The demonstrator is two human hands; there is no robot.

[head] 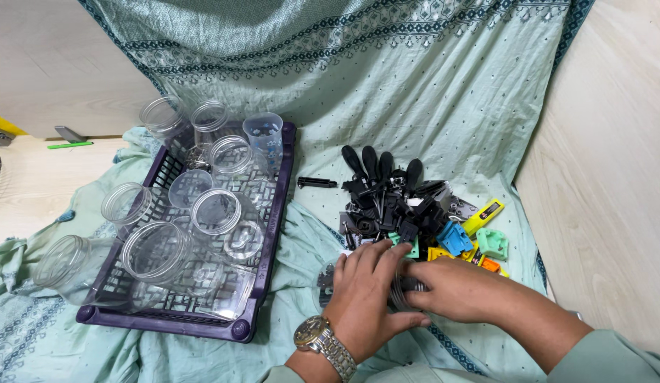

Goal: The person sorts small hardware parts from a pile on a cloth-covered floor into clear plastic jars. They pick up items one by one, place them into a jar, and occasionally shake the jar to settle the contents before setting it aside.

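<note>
Both my hands close over a small dark, ribbed metal part (403, 289) at the near edge of the heap, low on the cloth just in front of me; my left hand (365, 294) lies flat over it with fingers spread and curled down, my right hand (450, 289) presses in from the other side with fingers bent around it, so most of the part is hidden and I cannot tell its full shape. A metal-banded wristwatch (323, 344) sits on my left wrist. Just beyond my knuckles lies the pile of small hardware (408, 206): black plastic handles, grey metal pieces, and blue, yellow, orange and mint-green plastic bits, jumbled and touching. All of it rests on a pale green patterned cloth (415, 92), soft and rumpled, which drapes up behind the pile. To the left, well apart from my hands, a dark purple latticed plastic crate (270, 234) holds clear round jars (216, 213), open-mouthed, some upright and some tipped; one more jar (64, 266) lies outside its left wall. Light wooden panels (606, 163) close in on the right, and a pale wooden floor (32, 184) shows at far left.
</note>
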